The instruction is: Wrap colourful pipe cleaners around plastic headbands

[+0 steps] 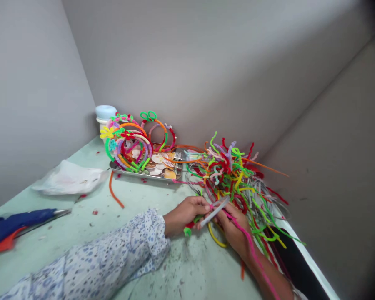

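Both hands meet over the near right part of the table, around a thin grey headband (217, 211) that slants between them. My left hand (187, 212) is closed, its thumb and fingertips pinching the band where a bright pink pipe cleaner (253, 250) starts. A short red and green fuzzy piece (188, 231) sticks out below the left fingers; whether it joins the band I cannot tell. My right hand (234, 229) is closed around the band's other side, its fingertips partly hidden. From there the pink pipe cleaner trails over my right forearm.
A heap of coloured pipe cleaners (234, 166) lies just beyond my right hand. Further back, a metal tray (146, 176) holds decorated headbands (134, 146) and flat cut-outs. At left are a blue glue gun (28, 221), a white plastic bag (71, 179) and a blue-lidded container (105, 112).
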`<state>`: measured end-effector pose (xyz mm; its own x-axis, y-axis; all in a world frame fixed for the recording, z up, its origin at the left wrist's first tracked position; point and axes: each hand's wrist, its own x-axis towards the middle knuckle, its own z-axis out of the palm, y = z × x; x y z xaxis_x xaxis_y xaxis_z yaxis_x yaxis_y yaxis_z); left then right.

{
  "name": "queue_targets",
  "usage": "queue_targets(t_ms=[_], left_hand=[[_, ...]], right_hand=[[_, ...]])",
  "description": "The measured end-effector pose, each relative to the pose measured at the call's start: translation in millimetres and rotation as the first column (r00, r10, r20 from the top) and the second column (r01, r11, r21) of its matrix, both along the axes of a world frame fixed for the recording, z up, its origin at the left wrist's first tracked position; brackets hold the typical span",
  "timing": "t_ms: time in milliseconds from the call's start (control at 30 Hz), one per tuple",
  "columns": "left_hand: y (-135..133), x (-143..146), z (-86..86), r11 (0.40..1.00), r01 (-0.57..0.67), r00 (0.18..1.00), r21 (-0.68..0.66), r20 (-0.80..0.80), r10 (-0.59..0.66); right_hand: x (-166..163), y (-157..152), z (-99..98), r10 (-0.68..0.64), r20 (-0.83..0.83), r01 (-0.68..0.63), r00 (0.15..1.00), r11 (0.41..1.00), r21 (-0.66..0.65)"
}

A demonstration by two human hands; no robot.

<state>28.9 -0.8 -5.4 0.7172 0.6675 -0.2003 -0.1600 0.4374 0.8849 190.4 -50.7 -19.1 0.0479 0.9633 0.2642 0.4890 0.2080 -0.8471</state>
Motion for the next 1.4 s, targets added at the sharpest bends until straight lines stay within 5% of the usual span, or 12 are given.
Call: queue_targets(t_ms=[233, 1400], left_hand=[[0, -4, 7.0, 0.999, 0.046, 0.998, -0.019, 0.032, -0.045], [12, -14, -5.9, 0.933, 0.326, 0.937, -0.155, 0.184, -0.297]], right_hand=[[2, -1, 6.6, 0.07, 0.155, -0.088, 0.985, 0.989, 0.115], [-5, -6, 9.6, 0.135, 0.089, -0.148, 0.987, 0.977, 0.156]])
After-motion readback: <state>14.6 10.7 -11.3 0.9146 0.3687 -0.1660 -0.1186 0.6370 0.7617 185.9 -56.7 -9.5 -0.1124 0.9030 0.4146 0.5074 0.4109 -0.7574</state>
